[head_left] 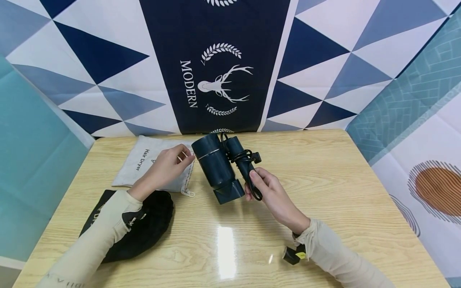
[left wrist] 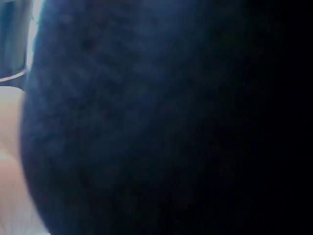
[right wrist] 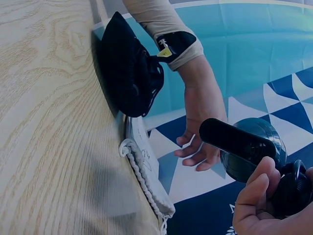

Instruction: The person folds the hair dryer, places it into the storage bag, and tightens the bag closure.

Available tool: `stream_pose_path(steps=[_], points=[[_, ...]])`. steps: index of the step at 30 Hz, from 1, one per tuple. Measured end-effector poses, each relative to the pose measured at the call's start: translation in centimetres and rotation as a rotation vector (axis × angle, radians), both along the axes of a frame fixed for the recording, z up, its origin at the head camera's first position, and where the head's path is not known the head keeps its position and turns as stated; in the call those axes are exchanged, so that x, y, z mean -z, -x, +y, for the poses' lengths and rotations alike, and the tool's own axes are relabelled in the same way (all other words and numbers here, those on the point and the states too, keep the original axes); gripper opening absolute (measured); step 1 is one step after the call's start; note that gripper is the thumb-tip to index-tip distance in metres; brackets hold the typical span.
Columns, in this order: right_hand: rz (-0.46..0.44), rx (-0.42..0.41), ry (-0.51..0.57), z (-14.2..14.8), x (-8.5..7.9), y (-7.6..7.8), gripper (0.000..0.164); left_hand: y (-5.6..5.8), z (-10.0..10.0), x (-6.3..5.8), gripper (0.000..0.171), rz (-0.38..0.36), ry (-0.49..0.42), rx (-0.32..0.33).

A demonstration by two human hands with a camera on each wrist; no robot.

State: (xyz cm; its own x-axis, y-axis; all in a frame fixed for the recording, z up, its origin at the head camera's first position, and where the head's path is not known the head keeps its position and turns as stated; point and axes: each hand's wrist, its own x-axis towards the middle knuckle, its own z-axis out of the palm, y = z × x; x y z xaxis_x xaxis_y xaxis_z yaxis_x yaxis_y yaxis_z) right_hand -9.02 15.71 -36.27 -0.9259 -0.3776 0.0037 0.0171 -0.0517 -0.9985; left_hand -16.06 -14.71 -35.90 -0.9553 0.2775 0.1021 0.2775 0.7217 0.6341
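A dark blue hair dryer (head_left: pixel 217 166) is held above the table by my right hand (head_left: pixel 271 196), which grips the lower end of its handle. Its black cord (head_left: pixel 244 155) is wound round the handle, and a flat nozzle (right wrist: pixel 237 142) sits on one end. My left hand (head_left: pixel 169 166) is beside the dryer's other end, fingers loosely bent with nothing in them; the right wrist view shows these fingers (right wrist: pixel 198 152) spread. Whether a fingertip touches the dryer I cannot tell. A blurred dark surface fills most of the left wrist view.
A pale grey drawstring bag (head_left: pixel 135 160) printed "Hair Dryer" lies at the back left, partly under my left hand. In front of it is a black drawstring pouch (head_left: pixel 153 226), below my left forearm. A patterned cloth (head_left: pixel 223 100) hangs behind the wooden table (head_left: pixel 324 172).
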Motion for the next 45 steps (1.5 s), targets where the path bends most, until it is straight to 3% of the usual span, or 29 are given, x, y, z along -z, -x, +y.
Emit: stream_pose_path(steps=[12,19,25,28,32,38,45], points=[[0.023,0.005,-0.002,0.1,-0.2,-0.1,0.041,2.1,-0.1,0.7,0.017,0.005,0.122,-0.015],[0.025,0.005,-0.006,0.1,0.1,-0.1,0.041,3.5,-0.4,1.3,0.021,-0.125,0.229,0.045],[0.024,0.020,-0.023,0.1,0.2,0.0,0.038,4.5,-0.3,1.8,0.020,-0.189,0.373,0.083],[0.020,0.022,-0.030,0.2,0.4,0.1,0.036,4.9,0.1,2.0,0.023,-0.273,0.415,0.100],[0.022,0.020,-0.040,0.2,0.5,0.2,0.038,5.1,0.5,2.4,0.026,-0.365,0.488,0.106],[0.020,0.015,-0.052,0.3,0.8,0.4,0.040,5.1,0.7,2.5,0.027,-0.322,0.545,0.153],[0.008,0.010,-0.067,0.4,1.0,0.5,0.040,4.6,0.2,1.8,0.034,-0.337,0.506,0.182]])
